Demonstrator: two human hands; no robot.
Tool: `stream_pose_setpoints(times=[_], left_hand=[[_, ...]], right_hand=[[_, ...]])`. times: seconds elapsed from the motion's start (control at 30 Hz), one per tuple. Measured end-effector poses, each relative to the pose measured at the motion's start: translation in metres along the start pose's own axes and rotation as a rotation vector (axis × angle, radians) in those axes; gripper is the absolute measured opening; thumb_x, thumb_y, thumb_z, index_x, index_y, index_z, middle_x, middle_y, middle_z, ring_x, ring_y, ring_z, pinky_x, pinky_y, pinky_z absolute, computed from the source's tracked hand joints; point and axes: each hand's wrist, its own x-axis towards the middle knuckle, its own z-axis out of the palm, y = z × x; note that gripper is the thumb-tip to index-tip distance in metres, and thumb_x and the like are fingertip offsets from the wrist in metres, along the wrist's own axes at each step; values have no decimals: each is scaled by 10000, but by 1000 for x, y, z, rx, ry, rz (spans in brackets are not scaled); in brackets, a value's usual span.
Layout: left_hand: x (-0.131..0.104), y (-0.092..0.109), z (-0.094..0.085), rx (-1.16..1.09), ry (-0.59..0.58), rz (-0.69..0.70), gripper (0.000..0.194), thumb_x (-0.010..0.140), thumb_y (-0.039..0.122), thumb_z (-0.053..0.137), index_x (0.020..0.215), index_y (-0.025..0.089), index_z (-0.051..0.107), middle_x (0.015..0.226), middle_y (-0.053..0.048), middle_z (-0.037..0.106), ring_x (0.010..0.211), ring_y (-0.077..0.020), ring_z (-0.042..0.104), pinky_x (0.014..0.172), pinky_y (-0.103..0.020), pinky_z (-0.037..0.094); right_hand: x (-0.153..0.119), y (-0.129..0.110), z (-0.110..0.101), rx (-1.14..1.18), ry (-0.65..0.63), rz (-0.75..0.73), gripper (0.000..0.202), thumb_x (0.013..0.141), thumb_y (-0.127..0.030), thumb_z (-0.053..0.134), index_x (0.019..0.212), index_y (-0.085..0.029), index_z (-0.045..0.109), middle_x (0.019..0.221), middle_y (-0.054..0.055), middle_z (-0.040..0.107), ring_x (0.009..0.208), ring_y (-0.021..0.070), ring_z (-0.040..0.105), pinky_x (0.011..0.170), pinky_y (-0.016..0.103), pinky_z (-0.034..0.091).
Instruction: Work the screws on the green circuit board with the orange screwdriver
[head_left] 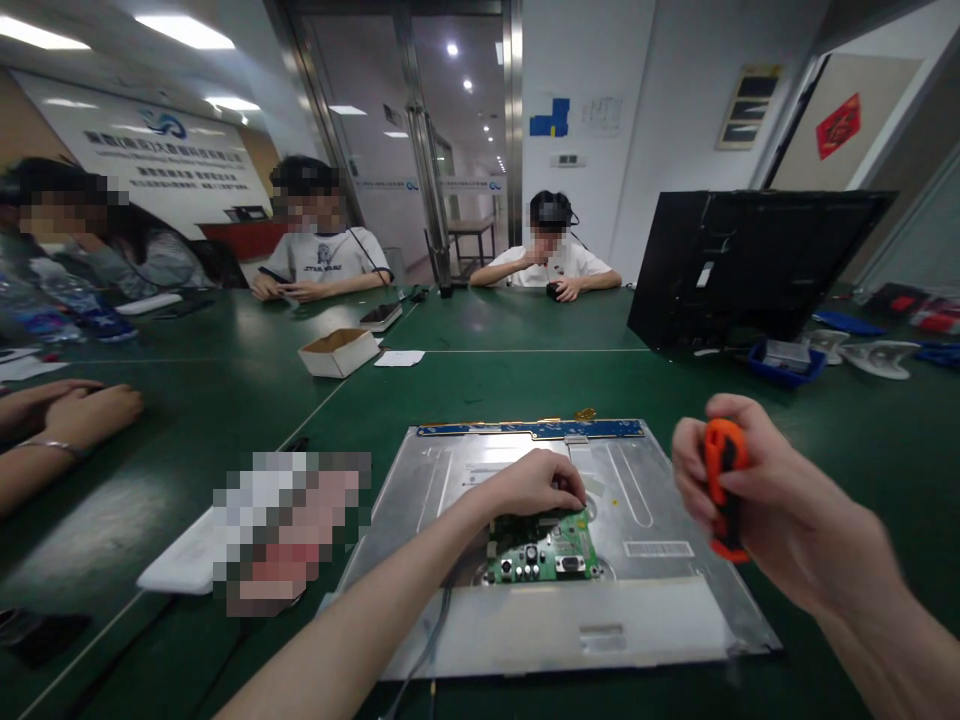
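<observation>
A flat metal display panel [652, 580] lies in front of me, back side up, with a narrow blue circuit strip [480, 431] along its far edge. A green circuit board [544, 560] rests on its middle. My left hand [536, 485] reaches across to the board's far right corner, thumb and fingers pinched together. What is between those fingertips, if anything, is too small to tell. Off to the right, above the panel's edge, my right hand [772, 490] is wrapped round an orange and black screwdriver handle [726, 490]. Its shaft does not show.
A large black monitor housing [750, 265] stands at the back right, near a blue tray [787, 362] of parts. An open box [339, 352] sits farther back. A white, partly blurred object [187, 555] lies at left. Another person's hands [90, 420] rest on the green table [480, 385]; several people sit around.
</observation>
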Motion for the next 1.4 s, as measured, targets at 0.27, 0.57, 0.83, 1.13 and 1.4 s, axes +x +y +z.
stream_pose_setpoints(times=[0.27, 0.57, 0.83, 1.13, 1.4], left_hand=[[0, -2, -1, -23, -12, 6, 77, 777, 132, 739, 837, 150, 785, 782, -12, 718, 734, -155, 631, 688, -215, 452], [0, -2, -4, -16, -16, 24, 68, 780, 162, 755, 837, 169, 790, 802, -8, 716, 762, -157, 625, 706, -213, 444], [-1, -1, -4, -31, -10, 29, 75, 771, 137, 747, 827, 159, 792, 801, -15, 728, 768, -165, 639, 718, -224, 454], [1, -4, -2, -68, -4, 22, 72, 758, 124, 756, 811, 163, 784, 785, -7, 731, 758, -160, 642, 725, -222, 462], [1, -5, -1, -89, -10, 21, 68, 754, 109, 745, 793, 151, 782, 751, -2, 718, 712, -147, 623, 696, -214, 458]], right_hand=[[52, 58, 32, 77, -52, -62, 298, 917, -421, 634, 1121, -262, 485, 902, 14, 625, 729, 196, 685, 637, 350, 622], [27, 92, 36, -301, 239, -369, 293, 998, -419, 561, 1239, -270, 486, 985, 50, 663, 737, 189, 708, 616, 312, 605], [29, 92, 39, -407, 241, -497, 297, 1032, -394, 502, 1289, -246, 480, 902, 34, 656, 671, 162, 686, 576, 272, 606], [28, 87, 38, -495, 175, -570, 402, 1029, -348, 503, 1413, -260, 423, 952, 55, 675, 717, 182, 684, 609, 301, 606], [26, 86, 43, -506, 95, -640, 668, 996, -221, 506, 1587, -244, 196, 1104, 122, 697, 783, 205, 715, 659, 343, 643]])
